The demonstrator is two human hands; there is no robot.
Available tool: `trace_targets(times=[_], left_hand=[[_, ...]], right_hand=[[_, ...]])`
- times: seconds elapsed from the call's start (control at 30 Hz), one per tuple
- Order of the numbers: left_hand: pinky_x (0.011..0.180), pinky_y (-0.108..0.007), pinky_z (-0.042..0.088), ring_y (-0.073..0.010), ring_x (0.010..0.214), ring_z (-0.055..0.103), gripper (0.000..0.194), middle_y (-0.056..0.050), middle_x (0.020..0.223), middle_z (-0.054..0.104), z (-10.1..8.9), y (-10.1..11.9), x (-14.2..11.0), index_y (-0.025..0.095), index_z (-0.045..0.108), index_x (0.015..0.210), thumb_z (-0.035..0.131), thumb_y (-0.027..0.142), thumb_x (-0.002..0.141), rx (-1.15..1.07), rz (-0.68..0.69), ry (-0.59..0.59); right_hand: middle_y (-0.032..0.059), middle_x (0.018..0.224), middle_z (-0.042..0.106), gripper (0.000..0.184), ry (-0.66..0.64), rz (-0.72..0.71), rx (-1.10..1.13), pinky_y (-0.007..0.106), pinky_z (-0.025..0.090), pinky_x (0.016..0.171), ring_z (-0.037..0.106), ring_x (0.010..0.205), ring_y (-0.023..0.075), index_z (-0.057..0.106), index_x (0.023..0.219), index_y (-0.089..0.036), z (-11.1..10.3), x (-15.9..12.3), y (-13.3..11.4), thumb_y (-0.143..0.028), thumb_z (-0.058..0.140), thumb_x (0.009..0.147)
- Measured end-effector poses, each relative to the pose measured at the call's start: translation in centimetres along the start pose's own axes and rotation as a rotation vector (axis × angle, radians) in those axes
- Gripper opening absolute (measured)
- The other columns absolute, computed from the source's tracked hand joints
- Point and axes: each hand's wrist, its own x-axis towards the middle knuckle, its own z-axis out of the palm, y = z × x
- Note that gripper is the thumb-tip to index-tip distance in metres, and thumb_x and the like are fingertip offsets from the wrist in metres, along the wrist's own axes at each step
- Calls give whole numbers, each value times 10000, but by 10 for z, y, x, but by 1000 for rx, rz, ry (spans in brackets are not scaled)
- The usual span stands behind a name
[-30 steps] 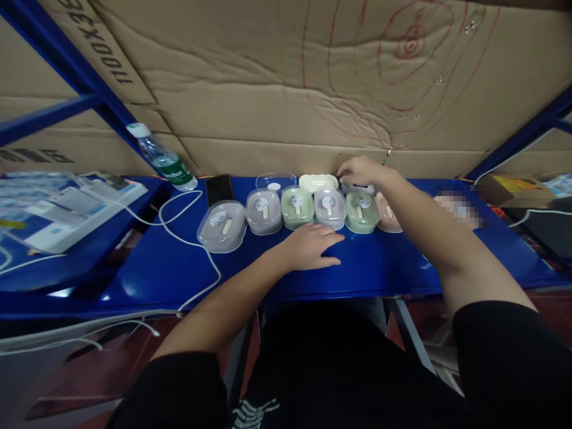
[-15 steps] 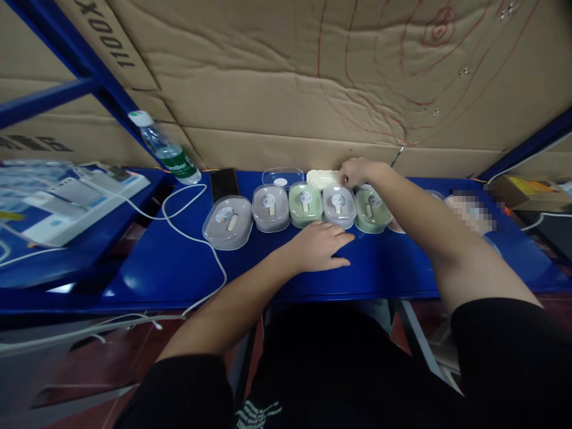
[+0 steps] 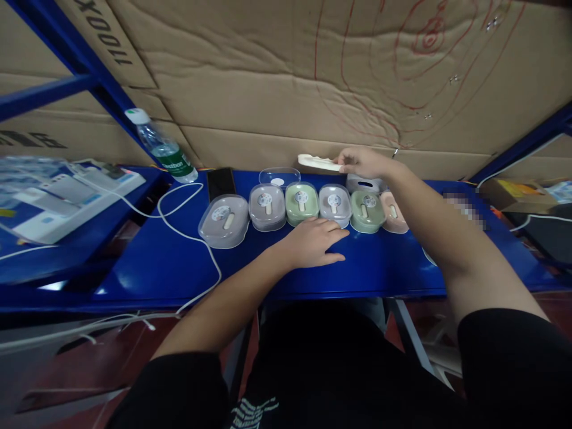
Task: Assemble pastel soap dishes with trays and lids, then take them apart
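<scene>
Near the back of the table, my right hand (image 3: 361, 162) pinches a cream shallow tray with a wavy edge (image 3: 318, 162) by its right end, raised above the row and tilted nearly edge-on. My left hand (image 3: 316, 243) is low over the table in front of the row, fingers stretched apart and nothing in them. Just behind it are a light green lidded box (image 3: 302, 205) and a mauve lidded box (image 3: 335, 205). A darker green box (image 3: 367, 211) and a pink box (image 3: 393, 213) continue the row to the right.
Two more mauve boxes (image 3: 224, 221) stand at the row's left. Behind are a clear lid (image 3: 279, 177), a grey-mauve piece with a slot (image 3: 364, 182) and a dark phone (image 3: 220, 182). A water bottle (image 3: 172, 159) and white cable (image 3: 214, 256) lie left; cardboard (image 3: 250, 89) walls the back.
My right hand has lifted the cream tray off the table at the back, up and slightly left. A slotted grey-mauve piece now shows behind the row. My left hand has hardly moved.
</scene>
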Motion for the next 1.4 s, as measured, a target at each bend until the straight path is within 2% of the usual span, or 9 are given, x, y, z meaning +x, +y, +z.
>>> trace_targets(times=[0.23,0.47,0.63,0.73,0.87,1.0,1.1,1.27,1.4], left_hand=[[1243,-573,462,-374,1517,572,434,-156,1555,672,-3,0,-1,229,715,1423,697,471,1063,94,43,271],[1328,-709,205,-500,1683,307,827,-152,1795,420,-17,-6,-15,369,515,1640,857,579,917,351,-64,472],[1269,-633,355,-447,1516,548,833,-190,1692,537,-20,-1,-12,294,477,1666,831,404,921,336,-61,355],[1158,-564,497,-432,1387,630,993,-216,1575,606,-17,5,-10,223,456,1677,887,519,833,205,-84,267],[1069,-505,573,-388,1282,687,1133,-194,1463,652,-5,14,-6,188,470,1667,884,740,768,15,-84,56],[1081,-500,554,-379,1238,694,1077,-175,1408,687,10,21,-2,184,572,1596,887,772,750,-12,-46,-124],[1059,-493,544,-386,1217,684,1081,-169,1372,710,18,24,1,166,599,1577,875,803,749,27,-59,-199],[1071,-493,525,-404,1273,661,1122,-189,1429,696,20,23,3,159,574,1610,816,871,778,58,-116,-251],[1119,-497,508,-414,1325,646,1139,-206,1498,662,18,21,3,165,576,1614,790,907,778,48,-137,-237]], right_hand=[[45,999,682,391,315,-61,446,375,517,854,601,961,236,582,1026,-250,17,-56,-38,-620,699,977],[-25,792,505,226,260,-62,883,298,375,685,457,743,176,534,852,-255,54,-113,-60,-425,682,857],[-41,706,462,187,110,-76,940,297,338,652,412,679,161,547,790,-248,57,-119,-63,-386,671,807],[-23,746,561,289,99,-74,848,315,410,681,500,701,171,625,829,-241,50,-124,-65,-505,711,908],[39,917,760,448,372,-10,693,364,535,837,698,879,222,687,917,-246,45,-131,-51,-689,681,986],[64,960,813,330,626,122,317,405,558,910,749,937,262,744,938,-231,40,-132,-18,-555,699,982],[104,1112,850,234,528,226,57,454,570,996,779,1074,312,811,1042,-220,26,-129,4,-358,632,980],[111,1437,786,410,151,455,-313,480,543,1092,713,1338,362,824,1308,-252,-5,-114,24,-217,580,981],[103,1351,825,345,-55,513,-346,393,554,997,747,1238,330,865,1236,-237,-13,-93,34,-241,723,921]])
